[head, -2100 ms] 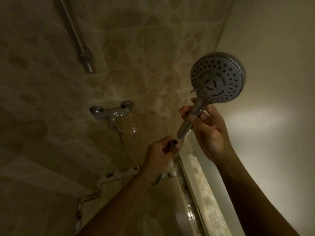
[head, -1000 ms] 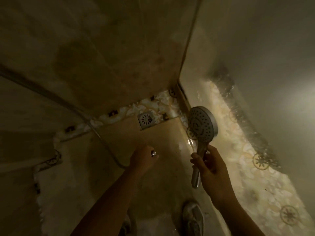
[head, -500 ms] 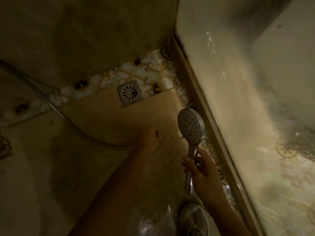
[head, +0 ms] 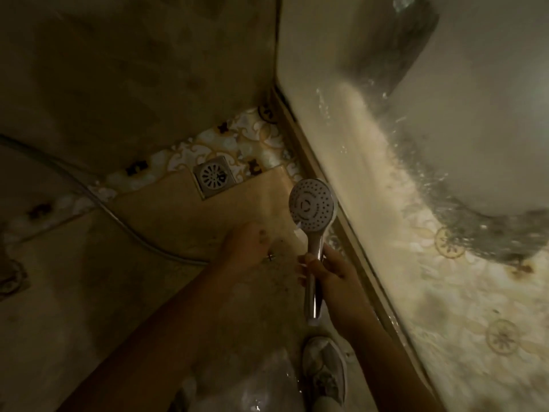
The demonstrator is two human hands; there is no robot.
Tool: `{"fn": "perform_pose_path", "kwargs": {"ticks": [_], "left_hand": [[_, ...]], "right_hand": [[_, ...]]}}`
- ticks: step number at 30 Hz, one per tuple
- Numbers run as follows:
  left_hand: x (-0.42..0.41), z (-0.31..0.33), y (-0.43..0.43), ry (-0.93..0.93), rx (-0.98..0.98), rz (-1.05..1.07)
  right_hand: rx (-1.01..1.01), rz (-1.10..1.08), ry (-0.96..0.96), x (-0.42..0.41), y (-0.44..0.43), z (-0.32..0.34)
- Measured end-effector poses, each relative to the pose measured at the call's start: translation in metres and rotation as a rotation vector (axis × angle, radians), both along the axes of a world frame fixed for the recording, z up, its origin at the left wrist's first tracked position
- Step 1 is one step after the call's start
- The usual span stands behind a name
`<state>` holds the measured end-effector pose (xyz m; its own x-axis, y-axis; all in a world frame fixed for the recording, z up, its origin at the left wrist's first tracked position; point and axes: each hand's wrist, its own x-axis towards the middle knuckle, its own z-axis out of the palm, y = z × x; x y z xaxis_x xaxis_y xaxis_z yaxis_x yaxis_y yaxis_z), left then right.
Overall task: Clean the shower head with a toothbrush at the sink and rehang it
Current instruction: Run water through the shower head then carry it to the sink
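Lowering, since earlier, the hose (head: 111, 214) end gripped in left hand (head: 246, 248); clasping shower head (head: 313, 205) by its handle in right hand (head: 329, 273) just beside, hands apart, drain (head: 213, 176) beyond both.

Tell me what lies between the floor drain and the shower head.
Only bare tan floor tile; in the head view nothing sits between the floor drain and the shower head, which the right hand grips.

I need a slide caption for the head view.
Right hand holds the detached shower head; left hand holds the hose end above the floor.
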<state>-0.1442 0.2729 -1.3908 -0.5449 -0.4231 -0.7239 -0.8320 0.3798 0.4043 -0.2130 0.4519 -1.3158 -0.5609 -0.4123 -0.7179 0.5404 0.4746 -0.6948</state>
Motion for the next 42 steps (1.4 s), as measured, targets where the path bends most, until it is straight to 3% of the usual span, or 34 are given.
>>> {"fn": "perform_pose_path", "kwargs": {"ticks": [8, 12, 19, 27, 33, 42], "left_hand": [[-0.001, 0.215, 0.011, 0.249, 0.649, 0.304], [0.009, 0.326, -0.002, 0.392, 0.757, 0.273], [0.017, 0.517, -0.018, 0.576, 0.737, 0.095], [0.045, 0.690, 0.028, 0.656, 0.650, -0.274], [0.072, 0.759, 0.097, 0.630, 0.582, -0.498], [0.123, 0.796, 0.251, 0.584, 0.541, -0.828]], "right_hand": [[-0.149, -0.101, -0.023, -0.014, -0.035, 0.151], [-0.288, -0.159, -0.044, -0.014, -0.052, 0.257], [-0.427, -0.180, 0.087, 0.010, -0.054, 0.462], [-0.368, -0.331, 0.369, 0.078, 0.007, 0.631], [-0.273, -0.513, 0.541, 0.138, 0.085, 0.709], [-0.124, -0.845, 0.682, 0.236, 0.234, 0.747]]}}
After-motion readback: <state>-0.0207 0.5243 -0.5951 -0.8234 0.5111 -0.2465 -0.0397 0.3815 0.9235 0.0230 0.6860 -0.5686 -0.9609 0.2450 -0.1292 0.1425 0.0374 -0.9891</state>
